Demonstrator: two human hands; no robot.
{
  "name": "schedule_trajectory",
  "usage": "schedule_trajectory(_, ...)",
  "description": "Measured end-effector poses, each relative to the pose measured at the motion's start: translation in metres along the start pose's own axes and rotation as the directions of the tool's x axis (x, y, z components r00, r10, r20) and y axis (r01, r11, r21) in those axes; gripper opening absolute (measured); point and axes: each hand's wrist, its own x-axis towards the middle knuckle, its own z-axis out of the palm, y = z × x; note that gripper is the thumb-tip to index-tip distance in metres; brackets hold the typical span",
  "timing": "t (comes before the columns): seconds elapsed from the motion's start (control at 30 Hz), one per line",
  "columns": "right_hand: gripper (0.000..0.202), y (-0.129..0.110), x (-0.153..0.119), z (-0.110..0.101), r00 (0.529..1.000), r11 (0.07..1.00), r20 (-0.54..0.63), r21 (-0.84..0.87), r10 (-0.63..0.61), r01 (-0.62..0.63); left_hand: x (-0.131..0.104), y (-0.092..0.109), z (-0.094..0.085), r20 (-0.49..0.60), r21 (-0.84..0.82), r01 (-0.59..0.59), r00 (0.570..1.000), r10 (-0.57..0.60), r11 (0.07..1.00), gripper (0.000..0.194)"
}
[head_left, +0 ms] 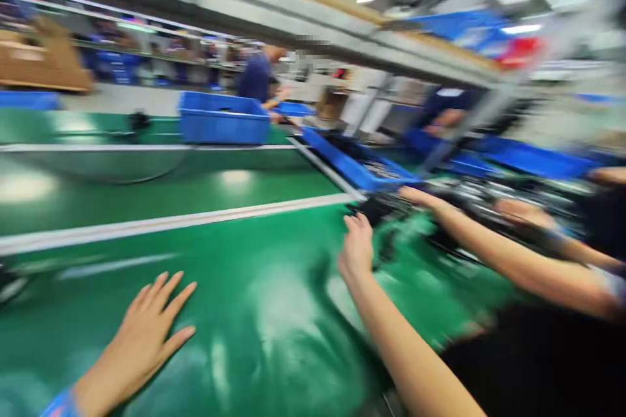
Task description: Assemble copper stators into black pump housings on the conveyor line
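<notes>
My left hand is spread over the green work surface at the lower left, palm down and holding nothing. Out ahead on the right, my right hand has curled fingers against a black part, seemingly gripping its near edge. Motion blur hides the part's exact kind. A dark piece hangs or lies just right of that hand. Another person's hand reaches in from the right to the far side of the same part.
Beyond the part stands a blue bin with dark and metallic pieces. A blue crate sits farther back. White rails cross the green surface. A beam runs overhead. Co-workers' arms and blurred dark parts crowd the right.
</notes>
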Motion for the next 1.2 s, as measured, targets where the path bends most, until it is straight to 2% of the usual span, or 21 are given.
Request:
schedule_trajectory(0.07,0.079,0.014,-0.035,0.023,0.965,0.999,0.259,-0.008,0.047,-0.047,0.007,0.012,-0.02,0.175,-0.064,0.08,0.982,-0.068,0.995,0.065)
schedule_trajectory(0.1,0.08,0.024,-0.05,0.035,0.903,1.0,0.429,-0.024,0.027,-0.019,0.012,0.013,-0.028,0.233,-0.093,0.119,0.968,-0.094,0.989,0.068)
schedule_trajectory(0.13,0.081,0.033,-0.066,0.046,0.762,0.981,0.645,-0.106,-0.056,0.161,0.016,0.012,-0.035,0.266,-0.118,0.15,0.957,-0.114,0.982,0.072)
schedule_trajectory(0.17,0.077,0.042,-0.082,0.055,0.531,0.916,0.84,-0.117,-0.115,0.383,0.019,0.011,-0.039,0.278,-0.144,0.166,0.953,-0.121,0.976,0.076)
schedule_trajectory(0.2,0.069,0.05,-0.097,0.063,0.273,0.818,0.949,-0.027,-0.16,0.575,0.02,0.009,-0.041,0.261,-0.168,0.175,0.957,-0.127,0.97,0.078)
schedule_trajectory(0.23,0.063,0.055,-0.112,0.068,0.042,0.691,0.983,0.095,-0.179,0.717,0.019,0.009,-0.042,0.247,-0.184,0.178,0.96,-0.129,0.967,0.079)
schedule_trajectory(0.27,0.058,0.059,-0.124,0.072,-0.129,0.573,0.974,0.214,-0.186,0.792,0.017,0.011,-0.04,0.227,-0.195,0.174,0.965,-0.128,0.965,0.08)
schedule_trajectory(0.3,0.056,0.061,-0.134,0.075,-0.231,0.477,0.953,0.299,-0.196,0.826,0.015,0.014,-0.038,0.209,-0.202,0.168,0.97,-0.125,0.965,0.08)
schedule_trajectory(0.33,0.056,0.062,-0.14,0.077,-0.284,0.409,0.936,0.347,-0.21,0.844,0.013,0.017,-0.034,0.197,-0.204,0.162,0.973,-0.122,0.965,0.079)
schedule_trajectory(0.4,0.056,0.062,-0.145,0.079,-0.304,0.353,0.921,0.376,-0.243,0.857,0.011,0.022,-0.029,0.169,-0.206,0.15,0.979,-0.115,0.967,0.079)
schedule_trajectory(0.5,0.053,0.059,-0.139,0.079,-0.288,0.354,0.919,0.373,-0.27,0.858,0.014,0.018,-0.035,0.07,-0.256,0.127,0.991,-0.113,0.958,0.074)
schedule_trajectory(0.57,0.051,0.057,-0.137,0.078,-0.27,0.366,0.923,0.36,-0.276,0.858,0.018,0.001,-0.053,-0.025,-0.3,0.131,0.989,-0.145,0.945,0.057)
schedule_trajectory(0.63,0.049,0.055,-0.137,0.077,-0.259,0.373,0.926,0.351,-0.275,0.859,0.02,-0.032,-0.08,-0.13,-0.321,0.208,0.957,-0.261,0.924,0.043)
schedule_trajectory(0.67,0.049,0.054,-0.138,0.077,-0.255,0.375,0.927,0.348,-0.276,0.859,0.019,-0.054,-0.095,-0.197,-0.331,0.283,0.912,-0.359,0.9,0.044)
schedule_trajectory(0.7,0.048,0.054,-0.139,0.078,-0.25,0.375,0.927,0.345,-0.279,0.861,0.015,-0.077,-0.109,-0.273,-0.347,0.378,0.835,-0.478,0.858,0.048)
schedule_trajectory(0.8,0.047,0.055,-0.14,0.079,-0.233,0.366,0.923,0.339,-0.305,0.867,-0.012,-0.142,-0.135,-0.402,-0.427,0.623,0.518,-0.755,0.655,0.046)
schedule_trajectory(0.87,0.046,0.058,-0.138,0.08,-0.229,0.358,0.917,0.345,-0.327,0.868,-0.037,-0.172,-0.134,-0.43,-0.494,0.719,0.286,-0.856,0.488,0.042)
schedule_trajectory(0.93,0.046,0.06,-0.135,0.081,-0.239,0.348,0.909,0.359,-0.342,0.866,-0.06,-0.192,-0.122,-0.407,-0.557,0.755,0.116,-0.906,0.347,0.042)
schedule_trajectory(0.97,0.046,0.061,-0.134,0.081,-0.244,0.345,0.907,0.364,-0.344,0.865,-0.068,-0.199,-0.114,-0.384,-0.583,0.757,0.063,-0.921,0.295,0.041)
schedule_trajectory(1.03,0.046,0.062,-0.133,0.081,-0.249,0.342,0.905,0.368,-0.344,0.864,-0.079,-0.212,-0.097,-0.342,-0.623,0.749,-0.003,-0.94,0.225,0.039)
schedule_trajectory(1.2,0.047,0.063,-0.132,0.08,-0.244,0.339,0.916,0.35,-0.318,0.873,-0.083,-0.233,-0.077,-0.313,-0.678,0.718,-0.088,-0.946,0.157,0.037)
